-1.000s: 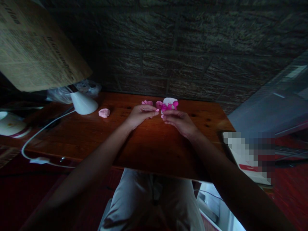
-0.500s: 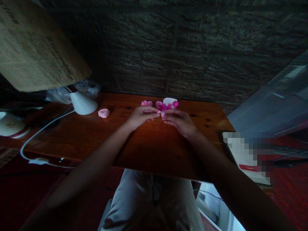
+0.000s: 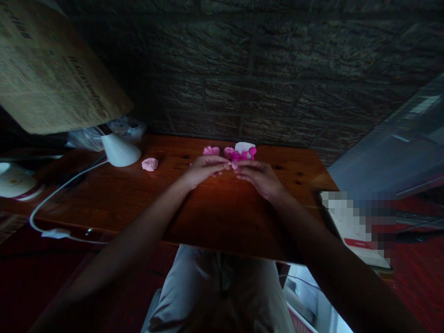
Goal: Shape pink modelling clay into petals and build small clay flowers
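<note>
My left hand (image 3: 204, 169) and my right hand (image 3: 258, 175) meet fingertip to fingertip over the far middle of a wooden table (image 3: 138, 194). Both pinch a small pale pink piece (image 3: 232, 164) between them. Just beyond the fingers lie magenta clay bits (image 3: 239, 155), a white lump (image 3: 244, 146) and a light pink shaped piece (image 3: 211, 150). Another pale pink lump (image 3: 150, 163) rests further left on the table.
A white lamp base (image 3: 120, 150) with a brown printed shade (image 3: 52, 78) stands at the back left, its white cable (image 3: 52, 199) trailing over the table edge. A dark brick wall (image 3: 260, 69) backs the table. Papers (image 3: 354, 231) lie at the right.
The fingertips of both hands have drawn together, closing the small gap between them. The view has shifted slightly; the clay pieces stay where they were.
</note>
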A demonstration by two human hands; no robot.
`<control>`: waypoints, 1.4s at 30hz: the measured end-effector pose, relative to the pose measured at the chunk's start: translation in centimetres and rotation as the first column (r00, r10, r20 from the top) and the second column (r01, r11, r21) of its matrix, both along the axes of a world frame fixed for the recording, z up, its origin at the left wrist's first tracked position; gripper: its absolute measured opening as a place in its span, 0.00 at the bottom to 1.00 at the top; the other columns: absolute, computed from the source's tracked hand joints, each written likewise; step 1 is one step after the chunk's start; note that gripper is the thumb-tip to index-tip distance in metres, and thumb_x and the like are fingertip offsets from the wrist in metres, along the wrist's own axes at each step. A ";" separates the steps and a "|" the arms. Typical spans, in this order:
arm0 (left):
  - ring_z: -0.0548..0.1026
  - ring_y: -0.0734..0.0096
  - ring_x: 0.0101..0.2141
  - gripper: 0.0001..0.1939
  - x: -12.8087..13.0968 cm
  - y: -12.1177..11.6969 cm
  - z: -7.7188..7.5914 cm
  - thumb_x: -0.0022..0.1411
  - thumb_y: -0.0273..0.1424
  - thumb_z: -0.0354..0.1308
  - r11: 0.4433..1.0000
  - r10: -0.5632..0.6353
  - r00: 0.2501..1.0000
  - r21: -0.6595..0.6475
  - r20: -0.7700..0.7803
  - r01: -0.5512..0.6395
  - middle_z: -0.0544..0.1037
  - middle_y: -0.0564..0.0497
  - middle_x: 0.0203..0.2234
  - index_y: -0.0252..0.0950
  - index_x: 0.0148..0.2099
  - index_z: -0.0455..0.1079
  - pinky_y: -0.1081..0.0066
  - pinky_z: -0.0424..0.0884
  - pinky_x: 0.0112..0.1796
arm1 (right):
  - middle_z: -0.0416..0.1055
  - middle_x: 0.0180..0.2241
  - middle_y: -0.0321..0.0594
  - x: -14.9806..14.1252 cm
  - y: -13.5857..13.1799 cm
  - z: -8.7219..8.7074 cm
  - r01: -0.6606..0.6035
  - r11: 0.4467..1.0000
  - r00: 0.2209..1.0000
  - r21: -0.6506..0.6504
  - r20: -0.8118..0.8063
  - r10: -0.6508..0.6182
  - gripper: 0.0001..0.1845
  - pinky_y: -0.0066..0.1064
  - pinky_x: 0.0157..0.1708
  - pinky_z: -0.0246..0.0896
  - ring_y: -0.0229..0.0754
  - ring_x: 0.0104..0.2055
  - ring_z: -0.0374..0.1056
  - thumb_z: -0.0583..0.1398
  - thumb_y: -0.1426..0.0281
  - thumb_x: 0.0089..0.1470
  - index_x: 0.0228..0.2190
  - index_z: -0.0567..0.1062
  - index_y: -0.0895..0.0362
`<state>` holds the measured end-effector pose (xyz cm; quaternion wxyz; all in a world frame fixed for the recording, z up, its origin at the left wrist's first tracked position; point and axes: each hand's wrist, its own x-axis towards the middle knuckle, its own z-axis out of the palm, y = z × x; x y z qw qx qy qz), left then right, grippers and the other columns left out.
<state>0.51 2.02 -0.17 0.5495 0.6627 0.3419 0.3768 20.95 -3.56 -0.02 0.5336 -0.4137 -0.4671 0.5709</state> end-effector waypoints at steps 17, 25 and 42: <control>0.72 0.78 0.28 0.11 0.2 -0.2 0.1 0.54 0.34 0.71 0.998 0.019 0.997 -0.063 0.069 -0.015 0.81 0.49 0.31 0.37 0.41 0.84 0.76 0.65 0.28 | 0.82 0.34 0.36 -0.1 0.1 -0.3 0.027 0.994 0.991 0.103 0.126 -0.040 0.11 0.34 0.37 0.68 0.38 0.33 0.71 0.73 0.64 0.42 0.32 0.86 0.49; 0.72 0.78 0.27 0.11 0.1 -0.1 -0.1 0.54 0.33 0.72 0.998 0.032 0.997 -0.057 0.065 -0.028 0.81 0.49 0.30 0.37 0.41 0.84 0.76 0.65 0.27 | 0.82 0.35 0.37 0.0 0.1 -0.1 0.031 0.990 0.977 0.137 0.205 -0.059 0.12 0.34 0.34 0.68 0.39 0.33 0.71 0.72 0.59 0.44 0.33 0.86 0.48; 0.73 0.77 0.27 0.12 0.4 -0.5 0.3 0.55 0.34 0.69 1.000 0.015 1.000 0.014 -0.009 -0.015 0.84 0.48 0.34 0.36 0.41 0.82 0.76 0.67 0.27 | 0.80 0.30 0.38 -0.1 0.1 -0.1 0.039 0.989 0.963 0.141 0.259 -0.075 0.12 0.34 0.34 0.66 0.38 0.30 0.68 0.71 0.60 0.47 0.34 0.85 0.52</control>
